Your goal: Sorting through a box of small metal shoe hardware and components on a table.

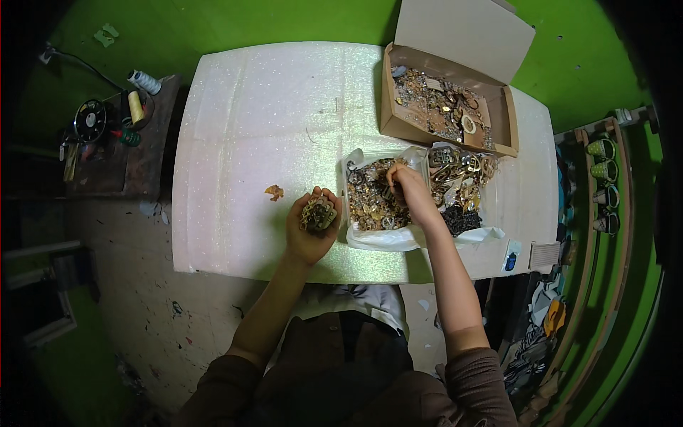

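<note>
My left hand [309,238] is cupped palm up above the table, left of a white plastic tub [356,237]. In its palm lies a small heap of dull brass-coloured metal buckles [318,215]. Over the tub, my right hand [409,188] points down with its fingers drawn together; whatever they may hold is hidden. The tub is filled with small gold and silver metal pieces [370,196]. Beside it, larger buckles and rings [455,171] lie in a pile, with small black pieces [461,222] below them. A brownish scrap [274,192] rests left of my left hand.
An open cardboard box [388,124] of mixed small fittings stands at the back right of the shiny white table [263,107]. A side table [99,178] with thread spools [144,82] is at the left. Shoes [605,171] sit on a rack at the right.
</note>
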A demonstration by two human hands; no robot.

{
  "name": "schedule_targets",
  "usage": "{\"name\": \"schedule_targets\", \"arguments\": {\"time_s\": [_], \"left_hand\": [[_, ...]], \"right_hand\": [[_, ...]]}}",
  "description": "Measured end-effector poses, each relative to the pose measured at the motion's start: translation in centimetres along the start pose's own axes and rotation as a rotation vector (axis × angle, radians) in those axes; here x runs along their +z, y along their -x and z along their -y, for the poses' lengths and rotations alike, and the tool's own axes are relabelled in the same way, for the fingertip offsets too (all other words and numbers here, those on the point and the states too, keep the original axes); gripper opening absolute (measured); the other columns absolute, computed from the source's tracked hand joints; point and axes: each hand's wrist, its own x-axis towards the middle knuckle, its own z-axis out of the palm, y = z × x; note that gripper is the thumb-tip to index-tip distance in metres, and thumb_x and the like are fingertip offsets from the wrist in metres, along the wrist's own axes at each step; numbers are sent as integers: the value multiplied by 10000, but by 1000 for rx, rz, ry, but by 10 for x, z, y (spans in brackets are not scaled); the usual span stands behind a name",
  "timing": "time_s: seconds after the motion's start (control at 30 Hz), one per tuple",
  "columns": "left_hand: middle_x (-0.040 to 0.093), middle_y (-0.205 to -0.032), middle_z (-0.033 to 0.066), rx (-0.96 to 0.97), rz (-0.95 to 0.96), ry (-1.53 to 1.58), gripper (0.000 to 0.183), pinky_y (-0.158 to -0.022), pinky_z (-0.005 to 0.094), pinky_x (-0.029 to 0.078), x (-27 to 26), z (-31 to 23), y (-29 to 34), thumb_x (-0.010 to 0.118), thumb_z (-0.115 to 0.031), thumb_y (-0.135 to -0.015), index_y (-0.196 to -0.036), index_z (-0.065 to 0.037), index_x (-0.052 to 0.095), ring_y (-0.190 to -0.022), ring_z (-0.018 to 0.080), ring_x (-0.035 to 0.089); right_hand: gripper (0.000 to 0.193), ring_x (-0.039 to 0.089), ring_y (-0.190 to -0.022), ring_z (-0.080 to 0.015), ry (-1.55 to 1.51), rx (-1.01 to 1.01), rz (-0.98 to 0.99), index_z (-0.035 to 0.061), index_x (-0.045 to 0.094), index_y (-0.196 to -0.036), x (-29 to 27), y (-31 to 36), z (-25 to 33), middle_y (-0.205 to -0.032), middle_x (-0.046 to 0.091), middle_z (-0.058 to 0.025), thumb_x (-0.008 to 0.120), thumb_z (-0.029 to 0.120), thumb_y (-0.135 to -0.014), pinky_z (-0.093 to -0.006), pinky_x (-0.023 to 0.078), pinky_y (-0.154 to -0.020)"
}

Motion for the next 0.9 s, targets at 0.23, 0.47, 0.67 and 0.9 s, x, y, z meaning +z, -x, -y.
{"name": "schedule_targets", "arguments": {"time_s": [0.23, 0.47, 0.67, 0.9], "left_hand": [[579, -858, 82, 23, -20, 45, 120, -907, 330, 422, -2, -5, 5, 516, -98, -790, -868, -25, 571, -881, 191, 559], [584, -858, 80, 40, -24, 75, 124, -921, 333, 408, -3, -6, 5, 512, -98, -790, -865, -20, 573, -887, 189, 556], [592, -839, 79, 33, -18, 43, 126, -919, 335, 410, 1, -2, 5, 510, -103, -791, -865, -23, 573, -885, 187, 558], [583, -856, 66, 20, -38, -6, 113, -884, 328, 438, -2, -5, 5, 509, -119, -796, -852, -47, 575, -882, 177, 562]], "right_hand": [[171, 595, -692, -221, 665, -358, 29, 16, 603, -840, 11, -9, -5, -777, 616, -159, 503, 150, -800, -307, 453, -655], [218, 606, -640, -240, 1516, -486, 82, 133, 616, -930, 16, -8, 3, -711, 610, -104, 512, 113, -740, -342, 474, -558], [120, 606, -603, -216, 1620, -666, 127, 97, 591, -811, 11, -12, -1, -691, 612, -84, 500, 111, -734, -324, 470, -510], [146, 567, -621, -306, 1054, -542, -21, 57, 552, -820, 2, 0, 18, -669, 579, -139, 514, 193, -781, -384, 446, -557]]}}
